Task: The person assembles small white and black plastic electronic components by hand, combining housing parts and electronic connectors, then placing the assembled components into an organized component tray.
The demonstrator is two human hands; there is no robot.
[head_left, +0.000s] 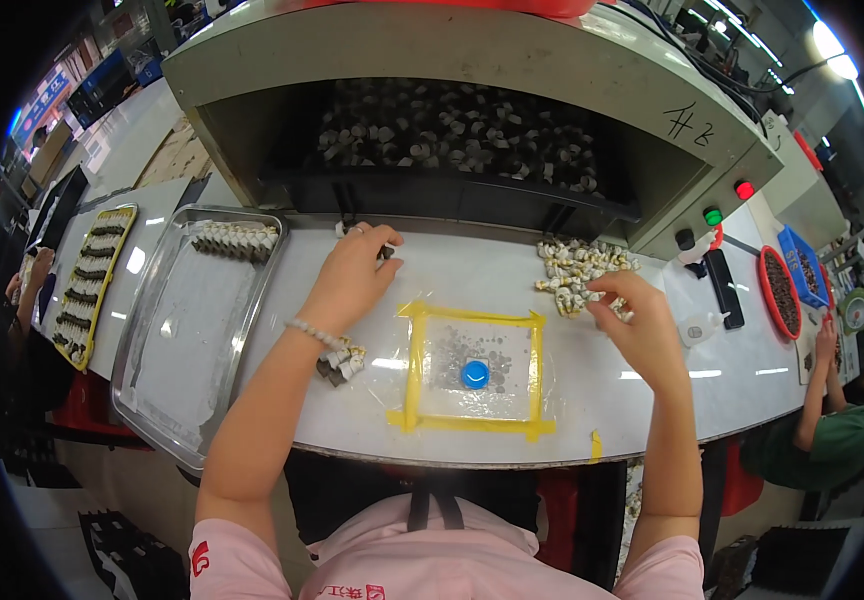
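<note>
Dozens of small pale wound parts [580,272] sit in a loose pile on the white surface [472,290], just right of the yellow-taped square [472,372], and that's what the right hand [632,320] is into: fingers pinched together on one or two at the near edge of the pile. They look light, hard and stiff, more fiddly than fragile, so a fingertip pinch across the body seems the way to take them.

Left hand [352,275] is up and left of the square, fingers curled on a tiny dark piece [386,252], though I can't really tell if it's gripped or just touched.

Counts: one blue button [474,374] inside the square, one steel tray [197,330] left of it with a single row of parts [236,240], one small bunch [342,360] under the left wrist. Pile's too jumbled to count.
</note>
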